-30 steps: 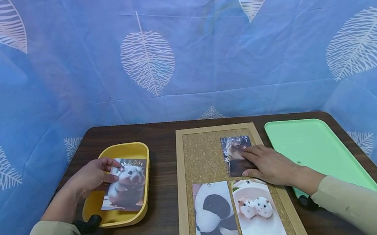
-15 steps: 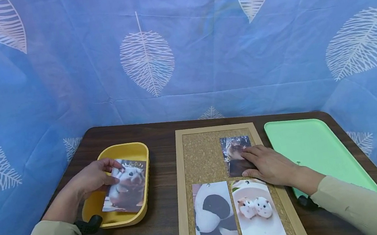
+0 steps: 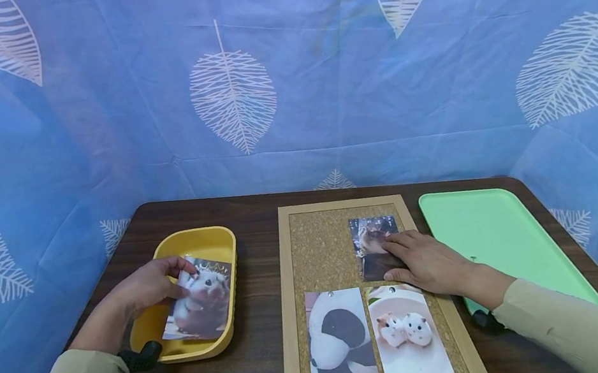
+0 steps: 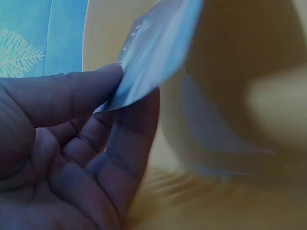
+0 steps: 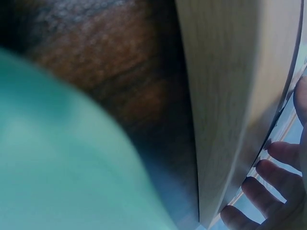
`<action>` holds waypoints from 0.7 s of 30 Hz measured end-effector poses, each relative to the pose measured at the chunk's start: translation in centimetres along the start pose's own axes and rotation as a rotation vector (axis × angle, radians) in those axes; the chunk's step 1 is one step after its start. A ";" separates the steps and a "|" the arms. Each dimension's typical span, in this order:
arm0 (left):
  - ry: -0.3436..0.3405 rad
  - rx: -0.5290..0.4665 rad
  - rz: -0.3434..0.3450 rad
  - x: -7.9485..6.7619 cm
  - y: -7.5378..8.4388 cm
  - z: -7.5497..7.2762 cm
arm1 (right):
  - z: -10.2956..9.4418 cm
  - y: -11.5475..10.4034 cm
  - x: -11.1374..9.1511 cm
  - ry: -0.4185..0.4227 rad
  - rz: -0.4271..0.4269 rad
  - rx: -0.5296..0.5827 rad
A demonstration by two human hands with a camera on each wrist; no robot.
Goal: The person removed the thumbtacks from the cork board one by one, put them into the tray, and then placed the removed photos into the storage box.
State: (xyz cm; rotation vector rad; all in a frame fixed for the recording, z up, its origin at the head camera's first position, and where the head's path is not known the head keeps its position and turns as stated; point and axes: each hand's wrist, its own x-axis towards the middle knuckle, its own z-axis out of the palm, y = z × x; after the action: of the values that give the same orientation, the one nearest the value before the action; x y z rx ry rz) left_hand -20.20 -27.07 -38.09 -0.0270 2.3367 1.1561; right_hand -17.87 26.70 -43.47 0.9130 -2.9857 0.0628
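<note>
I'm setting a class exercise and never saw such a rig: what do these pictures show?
No machine: a person's bare hands. The wide picture is taken from the head, the close ones from each wrist. On the dark brown table sit an oblong yellow tray, a wood-framed cork board and a rectangular green tray. The left hand pinches a rectangular paper photo of a crowned animal over the yellow tray. The right hand rests on a dark photo, one of three on the board.
</note>
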 end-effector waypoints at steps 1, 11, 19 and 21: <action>-0.001 0.004 -0.001 0.0 0.0 0.1 | 0.0 0.0 0.0 0.001 -0.001 0.000; 0.023 0.045 0.006 -0.1 0.3 -0.3 | 0.0 0.1 0.0 0.006 -0.014 -0.013; -0.023 0.057 0.008 -0.2 0.3 -0.3 | -0.1 0.1 0.1 -0.002 -0.010 -0.012; -0.026 0.062 0.005 -0.2 0.3 -0.3 | -0.1 0.0 0.1 -0.004 -0.010 -0.012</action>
State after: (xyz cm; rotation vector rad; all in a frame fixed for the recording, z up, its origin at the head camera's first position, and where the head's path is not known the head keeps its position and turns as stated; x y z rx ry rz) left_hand -20.27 -27.11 -37.64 0.0163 2.3495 1.0801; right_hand -17.96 26.68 -43.35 0.9277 -2.9812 0.0431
